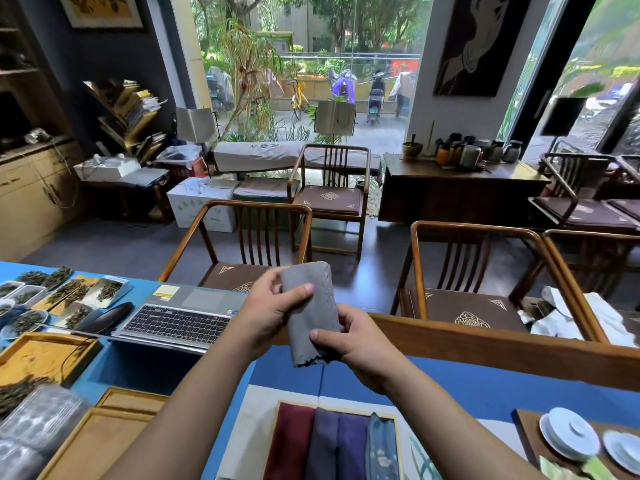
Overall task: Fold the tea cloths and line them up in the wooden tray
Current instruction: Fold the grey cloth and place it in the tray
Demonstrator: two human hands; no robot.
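I hold a grey tea cloth (310, 313), folded into a narrow strip, upright in the air above the table. My left hand (268, 308) pinches its upper part with thumb on the front. My right hand (356, 344) grips its lower right edge. Below, the wooden tray (397, 431) holds several folded cloths side by side: a dark red cloth (289, 441), a grey-purple cloth (323, 445), a purple cloth (351, 445) and a patterned blue cloth (381, 448).
An open laptop (180, 318) sits to the left on the blue table cover, with tea-leaf dishes (62, 296) and wooden trays (38, 355) beyond it. White lidded cups (571, 438) stand at the right. Wooden chairs (242, 244) face the table's far edge.
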